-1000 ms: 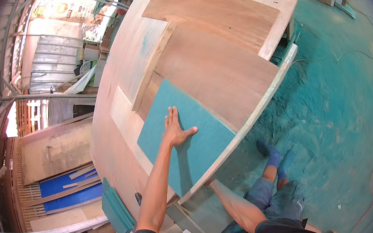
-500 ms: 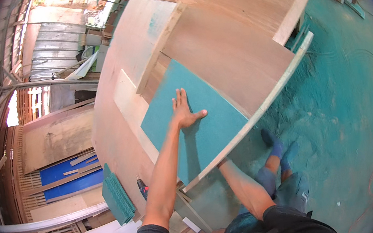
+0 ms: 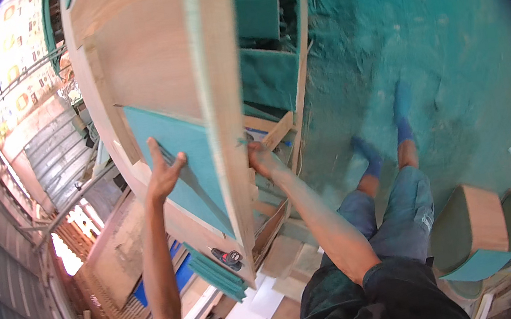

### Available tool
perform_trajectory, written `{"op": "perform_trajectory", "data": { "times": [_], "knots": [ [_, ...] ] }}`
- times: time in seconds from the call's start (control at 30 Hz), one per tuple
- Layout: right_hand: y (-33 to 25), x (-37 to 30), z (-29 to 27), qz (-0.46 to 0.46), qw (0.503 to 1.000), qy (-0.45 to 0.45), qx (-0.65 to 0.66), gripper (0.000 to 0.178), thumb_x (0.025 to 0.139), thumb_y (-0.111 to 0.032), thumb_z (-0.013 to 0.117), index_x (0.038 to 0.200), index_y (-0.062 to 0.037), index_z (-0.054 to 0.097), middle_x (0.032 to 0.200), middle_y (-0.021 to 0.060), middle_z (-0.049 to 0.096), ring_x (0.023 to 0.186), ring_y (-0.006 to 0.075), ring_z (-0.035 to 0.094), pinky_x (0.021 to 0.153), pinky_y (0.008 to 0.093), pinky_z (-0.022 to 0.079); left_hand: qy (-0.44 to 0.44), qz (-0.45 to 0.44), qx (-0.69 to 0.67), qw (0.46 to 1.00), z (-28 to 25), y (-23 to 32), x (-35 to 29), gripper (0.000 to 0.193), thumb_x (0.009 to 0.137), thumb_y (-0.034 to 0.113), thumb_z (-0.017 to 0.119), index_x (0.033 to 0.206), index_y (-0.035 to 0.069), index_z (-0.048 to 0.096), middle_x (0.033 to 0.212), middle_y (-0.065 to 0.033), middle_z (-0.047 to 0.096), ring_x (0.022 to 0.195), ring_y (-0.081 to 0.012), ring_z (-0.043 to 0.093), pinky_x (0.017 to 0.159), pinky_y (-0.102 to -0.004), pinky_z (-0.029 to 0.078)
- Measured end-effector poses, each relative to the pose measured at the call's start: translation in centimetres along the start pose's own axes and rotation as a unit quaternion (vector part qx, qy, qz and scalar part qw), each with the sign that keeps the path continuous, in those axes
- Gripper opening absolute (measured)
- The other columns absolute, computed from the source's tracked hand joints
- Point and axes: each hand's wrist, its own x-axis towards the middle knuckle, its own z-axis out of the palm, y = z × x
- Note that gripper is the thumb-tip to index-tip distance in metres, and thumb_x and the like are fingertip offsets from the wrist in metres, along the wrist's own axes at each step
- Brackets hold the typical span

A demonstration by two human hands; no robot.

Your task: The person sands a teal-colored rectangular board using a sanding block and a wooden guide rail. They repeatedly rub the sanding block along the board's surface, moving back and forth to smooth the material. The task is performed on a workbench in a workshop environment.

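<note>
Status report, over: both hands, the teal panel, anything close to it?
Left hand spread on teal panel. Right hand by table edge, grip unclear. Drill close to panel's near corner.

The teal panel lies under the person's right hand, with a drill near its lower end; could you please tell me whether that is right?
Not quite: in the head view, the teal panel lies under the person's left hand, with a drill near its lower end. The right hand is by the wooden edge.
</note>
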Motion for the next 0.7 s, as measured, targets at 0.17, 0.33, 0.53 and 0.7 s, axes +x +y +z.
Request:
{"op": "perform_trajectory", "data": {
  "times": [0.17, 0.33, 0.53, 0.7],
  "knots": [
    [3.6, -0.4, -1.4, -0.179, 0.951, -0.039, -0.248, 0.059, 0.108, -0.016, 0.047, 0.166, -0.0190, 0.036, 0.124, 0.0113, 0.053, 0.121, 0.0245, 0.055, 0.103, 0.0359, 0.047, -0.099, -0.018, 0.102, 0.990, -4.2, -1.6, 1.4, 0.111, 0.104, 0.050, 0.061, 0.162, -0.010, -0.012, 0.170, -0.0348, 0.012, 0.158, -0.0374, 0.020, 0.129, -0.0401, 0.018],
    [12.0, -2.7, -4.5, -0.133, 0.931, 0.067, -0.334, 0.063, 0.105, -0.032, 0.054, 0.164, -0.0170, 0.038, 0.131, 0.0185, 0.060, 0.125, 0.0310, 0.060, 0.105, 0.0393, 0.047, -0.099, -0.032, 0.026, 0.994, -3.8, 0.4, 1.3, 0.109, 0.104, 0.047, 0.062, 0.163, -0.008, -0.012, 0.154, -0.0307, 0.042, 0.126, -0.0365, 0.060, 0.104, -0.0433, 0.053],
    [28.3, -3.5, -5.8, -0.005, 0.945, 0.201, -0.258, 0.055, 0.107, -0.043, 0.056, 0.148, -0.0070, 0.056, 0.137, 0.0155, 0.064, 0.122, 0.0322, 0.064, 0.101, 0.0430, 0.051, -0.011, -0.036, 0.007, 0.999, -1.3, 7.8, 1.9, 0.119, 0.097, 0.058, 0.068, 0.163, -0.013, -0.001, 0.157, -0.0348, 0.039, 0.139, -0.0376, 0.052, 0.111, -0.0475, 0.049],
    [21.5, -8.0, -2.6, 0.115, 0.985, 0.044, -0.119, 0.053, 0.107, -0.042, 0.056, 0.146, -0.0059, 0.056, 0.137, 0.0146, 0.064, 0.121, 0.0303, 0.064, 0.100, 0.0424, 0.052, 0.056, -0.009, 0.082, 0.995, -0.4, 3.5, 1.5, 0.129, 0.091, 0.072, 0.067, 0.161, -0.016, 0.004, 0.169, -0.0358, 0.016, 0.160, -0.0403, 0.018, 0.129, -0.0472, 0.022]
  ]
}}
